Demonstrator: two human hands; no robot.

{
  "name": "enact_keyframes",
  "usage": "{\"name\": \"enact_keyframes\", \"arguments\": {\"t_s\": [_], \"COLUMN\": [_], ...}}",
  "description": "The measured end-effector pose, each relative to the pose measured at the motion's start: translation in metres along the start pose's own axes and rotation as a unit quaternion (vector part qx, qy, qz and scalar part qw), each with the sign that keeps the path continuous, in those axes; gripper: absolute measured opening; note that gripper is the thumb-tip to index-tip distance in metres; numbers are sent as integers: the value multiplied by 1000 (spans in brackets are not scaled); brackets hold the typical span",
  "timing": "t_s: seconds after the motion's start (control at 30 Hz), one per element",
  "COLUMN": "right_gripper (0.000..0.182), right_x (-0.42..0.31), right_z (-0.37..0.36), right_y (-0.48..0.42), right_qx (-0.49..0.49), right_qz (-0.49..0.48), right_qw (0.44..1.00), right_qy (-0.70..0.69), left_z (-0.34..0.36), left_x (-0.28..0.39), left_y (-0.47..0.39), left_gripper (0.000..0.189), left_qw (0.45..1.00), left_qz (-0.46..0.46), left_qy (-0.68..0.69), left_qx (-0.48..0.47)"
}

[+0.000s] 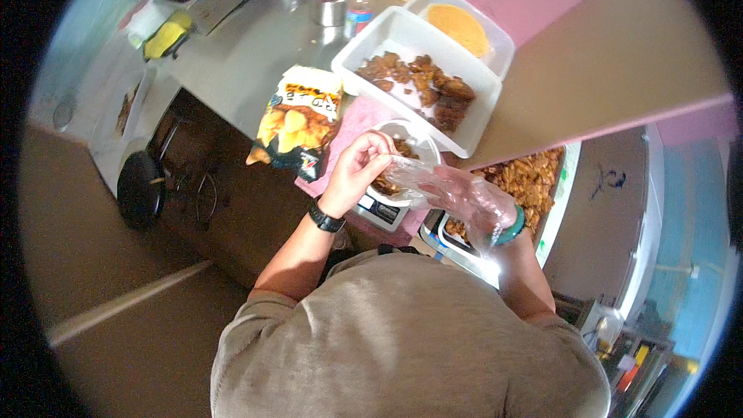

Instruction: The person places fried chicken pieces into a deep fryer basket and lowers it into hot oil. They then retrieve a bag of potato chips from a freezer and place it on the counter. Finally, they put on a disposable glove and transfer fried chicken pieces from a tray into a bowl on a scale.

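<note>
My left hand, bare with a black wristwatch, pinches the edge of a clear plastic bag or film. My right hand is covered by clear plastic, with a green band at the wrist; whether its fingers grip the plastic is hard to tell. Both hands are over a round white bowl holding brown pieces, which stands on a digital scale on a pink cloth. Left of the bowl lies a printed snack bag. Beyond it a translucent bin holds brown clumped pieces.
Another bin with an orange-yellow round item stands behind. A plastic bottle and metal containers stand at the back. More brown pieces fill a tray at right, beside a cardboard panel. A yellow object lies at upper left.
</note>
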State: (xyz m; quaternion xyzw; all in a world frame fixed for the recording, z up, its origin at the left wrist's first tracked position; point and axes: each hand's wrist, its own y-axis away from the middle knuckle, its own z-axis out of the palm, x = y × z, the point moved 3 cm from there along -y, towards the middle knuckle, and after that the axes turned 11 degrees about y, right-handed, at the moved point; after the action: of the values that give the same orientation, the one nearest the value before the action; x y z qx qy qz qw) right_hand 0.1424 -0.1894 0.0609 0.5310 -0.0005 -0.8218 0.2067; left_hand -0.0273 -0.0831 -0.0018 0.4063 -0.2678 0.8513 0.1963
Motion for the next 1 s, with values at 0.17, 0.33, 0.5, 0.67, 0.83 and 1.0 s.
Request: {"name": "enact_keyframes", "arguments": {"t_s": [0.17, 0.33, 0.5, 0.67, 0.83, 1.0], "right_gripper": [58, 34, 42, 53, 57, 60], "right_x": [10, 25, 30, 44, 74, 102], "right_z": [-35, -22, -31, -36, -35, -52], "right_y": [-4, -61, -21, 48, 118, 182], "right_qx": [-32, 138, 190, 179, 275, 304], "right_qz": [-99, -181, -212, -192, -172, -172], "right_qw": [972, 781, 840, 895, 893, 900], "right_qy": [210, 582, 461, 360, 312, 259], "left_z": [42, 10, 35, 111, 153, 235], "left_x": [-4, -5, -12, 10, -39, -59], "left_y": [-1, -4, -17, -19, -1, 30], "left_gripper": [75, 43, 15, 5, 28, 21], "left_qw": [983, 947, 912, 901, 890, 837], "left_qz": [-72, 17, 48, 45, -36, -33], "left_qy": [-153, -302, -330, -344, -297, -252], "left_qx": [-73, -109, -240, -261, -344, -485]}}
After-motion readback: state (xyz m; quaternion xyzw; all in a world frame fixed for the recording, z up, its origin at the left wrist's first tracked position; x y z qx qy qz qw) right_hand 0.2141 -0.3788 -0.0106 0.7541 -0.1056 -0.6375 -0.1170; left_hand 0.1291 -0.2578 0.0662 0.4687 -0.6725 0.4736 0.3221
